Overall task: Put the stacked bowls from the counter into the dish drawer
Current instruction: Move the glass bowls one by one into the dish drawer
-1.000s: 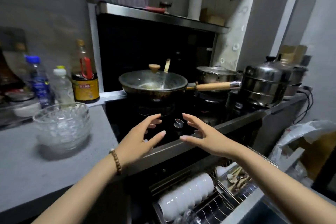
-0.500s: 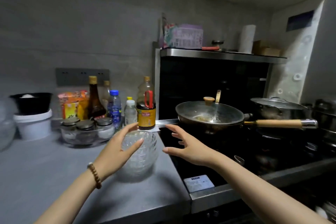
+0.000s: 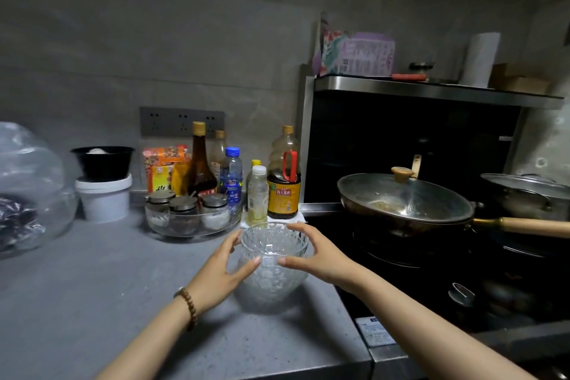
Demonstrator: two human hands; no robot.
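Far left of the grip, a crinkled clear plastic bag (image 3: 27, 182) lies on the grey speckled table (image 3: 92, 281), and next to it a black bowl (image 3: 103, 162) holding something white sits on a white tub (image 3: 104, 199). Closer in, behind and left of the grip, a round glass tray (image 3: 191, 224) carries three metal-lidded jars, with bottles and an orange packet standing behind it. The left hand (image 3: 216, 274) is curved open, thumb and fingers spread on the left side of the stacked bowls (image 3: 273, 265); whether they press the glass is hard to tell. The bowls are clear, faceted glass, nested upright on the table between both hands, near its right edge. The right hand (image 3: 324, 256) cups the opposite side, fingers at the rim, likewise spread. Right of the grip, a glass-lidded wok (image 3: 404, 205) with a wooden handle sits on the black stove.
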